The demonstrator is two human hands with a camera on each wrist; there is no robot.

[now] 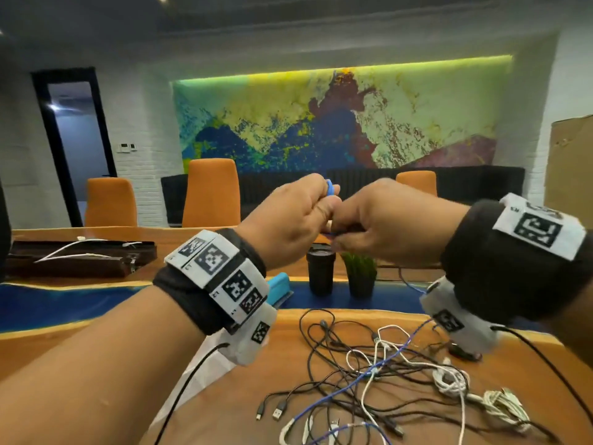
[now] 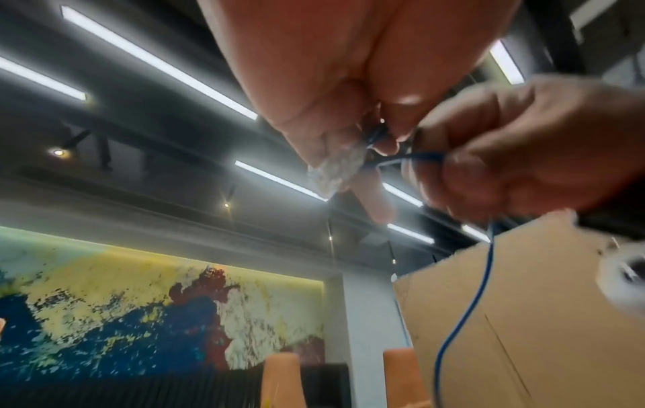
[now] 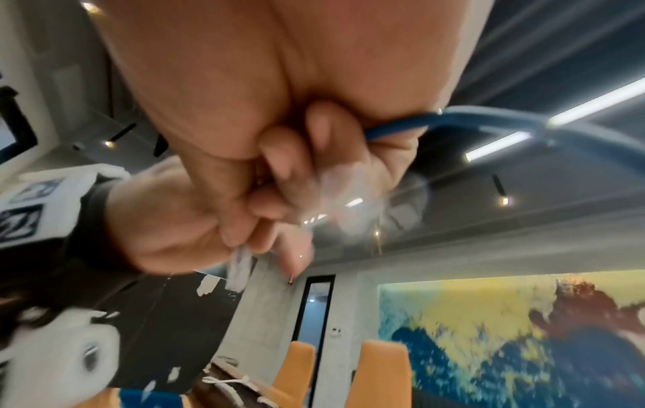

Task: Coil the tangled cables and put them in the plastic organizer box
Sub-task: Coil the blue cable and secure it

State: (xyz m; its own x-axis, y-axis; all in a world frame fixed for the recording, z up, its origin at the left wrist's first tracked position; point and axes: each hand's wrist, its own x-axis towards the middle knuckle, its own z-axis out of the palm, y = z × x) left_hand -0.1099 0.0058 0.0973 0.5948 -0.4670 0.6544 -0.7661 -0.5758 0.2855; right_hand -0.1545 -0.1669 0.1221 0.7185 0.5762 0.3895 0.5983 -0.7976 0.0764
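Head view: left hand (image 1: 290, 220) and right hand (image 1: 383, 221) raised together, fingers (image 2: 450, 165) pinching blue cable (image 2: 467, 312).

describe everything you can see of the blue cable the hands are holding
The blue cable is thin, smooth and looks plastic-coated. Both hands hold it raised above the table: the left hand grips coiled blue loops that stick out above its fingers, and the right hand pinches a strand beside them. From the right hand it hangs down slack to the pile of cables on the wooden table, where it runs tangled among black and white ones. Its ends are not clear.
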